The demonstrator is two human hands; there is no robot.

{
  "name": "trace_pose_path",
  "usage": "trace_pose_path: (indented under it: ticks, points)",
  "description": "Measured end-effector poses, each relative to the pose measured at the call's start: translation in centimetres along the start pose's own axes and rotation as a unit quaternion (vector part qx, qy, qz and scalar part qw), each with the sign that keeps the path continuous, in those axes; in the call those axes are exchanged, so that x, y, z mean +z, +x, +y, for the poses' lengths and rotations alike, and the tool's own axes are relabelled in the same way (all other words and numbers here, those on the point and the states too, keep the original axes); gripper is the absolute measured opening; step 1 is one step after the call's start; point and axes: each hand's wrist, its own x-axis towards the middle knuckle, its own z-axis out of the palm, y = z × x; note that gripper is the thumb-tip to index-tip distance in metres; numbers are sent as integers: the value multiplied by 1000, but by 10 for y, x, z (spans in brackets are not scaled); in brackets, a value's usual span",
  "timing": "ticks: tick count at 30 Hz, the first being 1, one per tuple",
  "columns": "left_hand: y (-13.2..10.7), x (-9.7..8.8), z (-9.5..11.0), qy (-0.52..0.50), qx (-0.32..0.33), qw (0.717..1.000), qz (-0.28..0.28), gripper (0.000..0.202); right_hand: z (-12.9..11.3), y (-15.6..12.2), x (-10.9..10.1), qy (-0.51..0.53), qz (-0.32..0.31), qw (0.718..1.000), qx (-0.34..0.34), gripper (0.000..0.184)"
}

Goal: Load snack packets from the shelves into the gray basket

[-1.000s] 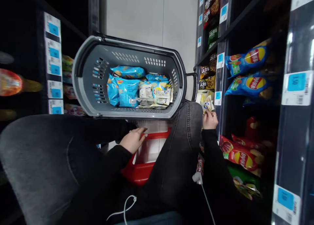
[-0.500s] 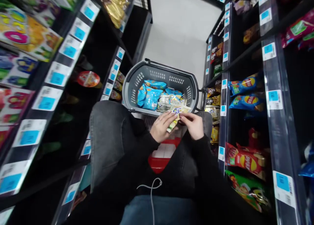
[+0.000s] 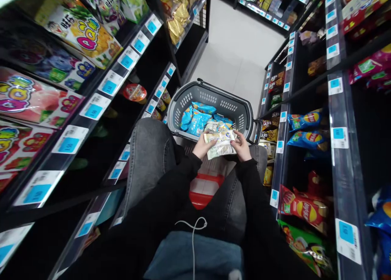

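Observation:
Between both hands I hold pale yellow-and-white snack bags [image 3: 222, 149], just above the near rim of a grey shopping basket [image 3: 183, 92]. My left hand [image 3: 202, 145] grips their left side with the thumb on top. On the right side, my right hand [image 3: 242, 147] pinches the edge; some of its fingers are hidden behind. How many bags are in my grasp I cannot tell. Inside the basket lie several blue snack bags [image 3: 198, 123], with more pale bags partly covered by what I hold.
Black shelves with price tags [image 3: 93, 110] rise on the left, stocked with jelly-candy bags [image 3: 88, 36]. On the right, shelves carry blue chip bags [image 3: 308, 139] and red chip bags [image 3: 305, 208]. A red stool [image 3: 200, 199] shows between my legs. Pale floor [image 3: 235, 48] lies beyond the basket.
My hands have spread apart, and the pale bags now lie flatter and wider between them. The view has shifted, so the basket appears a little further right.

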Motion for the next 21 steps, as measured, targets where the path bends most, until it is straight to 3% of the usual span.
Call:
trace_pose_path:
  ticks: [3,6,10,13,16,21]
  points:
    - [-1,0,5,-9,28,1000,0,94,-1,-1,0,-43,30,998,-45,47]
    - [-1,-2,11,20,66,997,-22,88,-2,-1,-1,-43,31,998,-44,36]
    - [0,-5,13,87,102,991,14,75,-3,-3,-1,-5,-9,999,-35,37]
    - [-1,-8,13,133,68,989,-14,48,-2,-4,-1,-8,-33,998,-52,34]
    - [-1,-8,10,128,17,991,-45,43,-1,-4,-2,-19,-32,998,-57,28]
    - [1,-8,0,110,-31,993,-7,38,0,-2,-2,-50,-46,996,-60,21]
